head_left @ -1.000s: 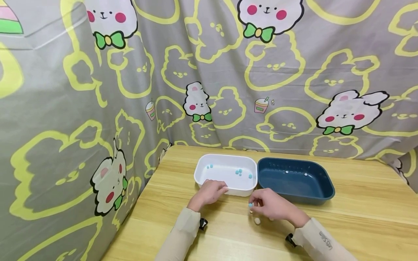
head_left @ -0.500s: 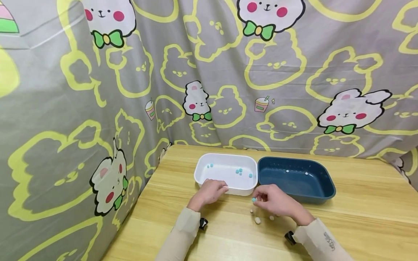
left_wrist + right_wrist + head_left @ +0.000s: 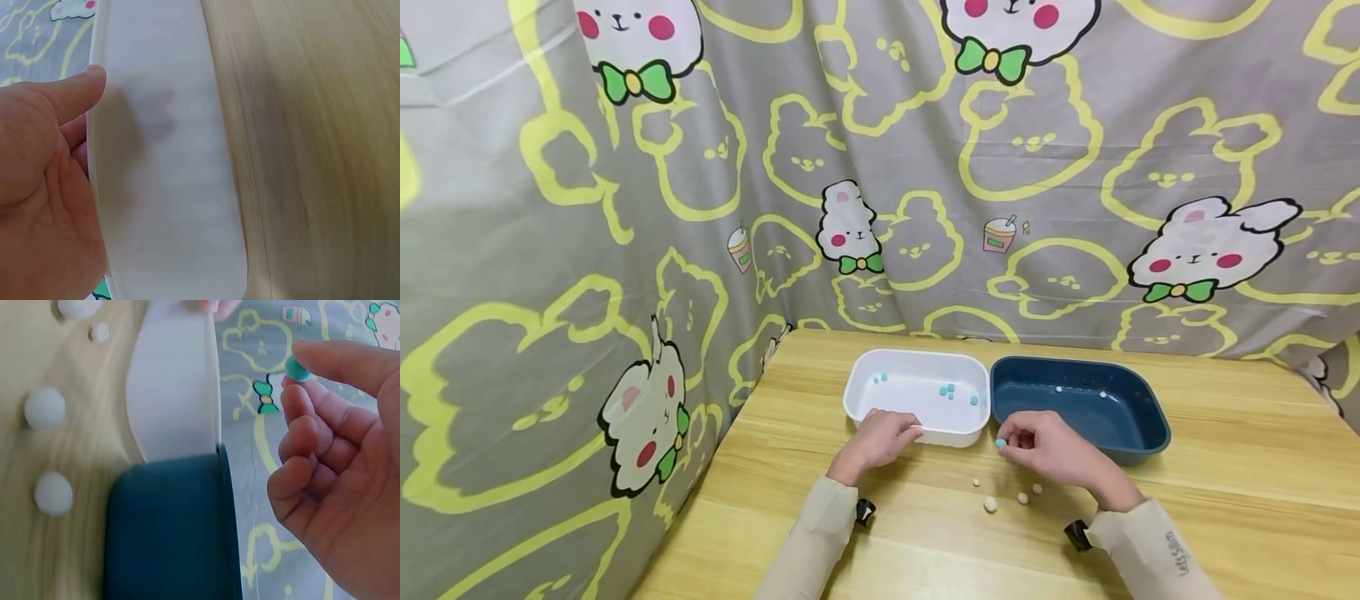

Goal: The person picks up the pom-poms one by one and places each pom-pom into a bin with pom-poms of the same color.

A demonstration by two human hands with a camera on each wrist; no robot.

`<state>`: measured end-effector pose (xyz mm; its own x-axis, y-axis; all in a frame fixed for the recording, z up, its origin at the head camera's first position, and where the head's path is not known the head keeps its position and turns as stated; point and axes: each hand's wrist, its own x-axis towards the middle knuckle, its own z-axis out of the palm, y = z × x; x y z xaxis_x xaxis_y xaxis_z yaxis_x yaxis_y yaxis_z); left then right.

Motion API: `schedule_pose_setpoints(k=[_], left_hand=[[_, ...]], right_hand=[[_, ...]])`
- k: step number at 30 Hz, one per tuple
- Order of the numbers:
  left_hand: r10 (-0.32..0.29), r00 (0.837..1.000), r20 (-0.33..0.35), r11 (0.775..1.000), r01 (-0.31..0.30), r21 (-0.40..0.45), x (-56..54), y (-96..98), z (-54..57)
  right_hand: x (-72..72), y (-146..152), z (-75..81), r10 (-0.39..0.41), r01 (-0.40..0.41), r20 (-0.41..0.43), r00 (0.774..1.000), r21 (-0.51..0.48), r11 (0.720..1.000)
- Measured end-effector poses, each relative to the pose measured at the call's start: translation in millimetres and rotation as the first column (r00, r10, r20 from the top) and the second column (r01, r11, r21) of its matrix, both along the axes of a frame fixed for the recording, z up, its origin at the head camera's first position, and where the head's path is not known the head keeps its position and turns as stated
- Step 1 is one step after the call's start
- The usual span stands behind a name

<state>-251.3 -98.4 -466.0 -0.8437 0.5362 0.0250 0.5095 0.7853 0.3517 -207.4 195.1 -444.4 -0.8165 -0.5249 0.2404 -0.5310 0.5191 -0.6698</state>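
Between thumb and fingertips, my right hand [image 3: 1051,450] pinches a small light-blue ball [image 3: 298,369], its other fingers curled in. In the head view the hand is just in front of the corner where the two tubs meet. My left hand [image 3: 883,439] holds the near rim of the white plastic tub [image 3: 181,162]; its fingers reach behind the wall and show dimly through it. Several light-blue balls [image 3: 951,388] lie inside that tub. In the dark blue tub [image 3: 1075,423] beside it are two small white balls [image 3: 1102,395].
Several loose white balls [image 3: 990,504] of different sizes lie on the wooden table [image 3: 925,542] in front of the tubs, below my right hand. A grey patterned curtain [image 3: 910,167] hangs behind the table and along its left side.
My right hand has risen and moved right with the light-blue ball, uncovering white balls on the table. My left hand stays at the white tub's rim.
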Motion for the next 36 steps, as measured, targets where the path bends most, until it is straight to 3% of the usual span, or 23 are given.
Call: schedule_pose_setpoints(k=[7,18,36], left_hand=[[-0.003,1.000,-0.002,1.000,0.003,0.008,-1.4,-0.8,-1.0],[-0.010,1.000,0.006,1.000,0.010,0.017,-0.7,-0.4,-2.6],[-0.013,1.000,-0.003,1.000,0.013,0.011,-1.6,-1.2,-0.6]], right_hand=[[-3.7,11,4.4,-0.119,0.119,-0.010,0.993,0.031,0.992],[-14.9,17,-1.0,-0.197,0.196,0.022,0.980,0.056,0.979],[-53.1,-10,19.6,-0.102,0.097,0.043,0.994,0.099,0.990]])
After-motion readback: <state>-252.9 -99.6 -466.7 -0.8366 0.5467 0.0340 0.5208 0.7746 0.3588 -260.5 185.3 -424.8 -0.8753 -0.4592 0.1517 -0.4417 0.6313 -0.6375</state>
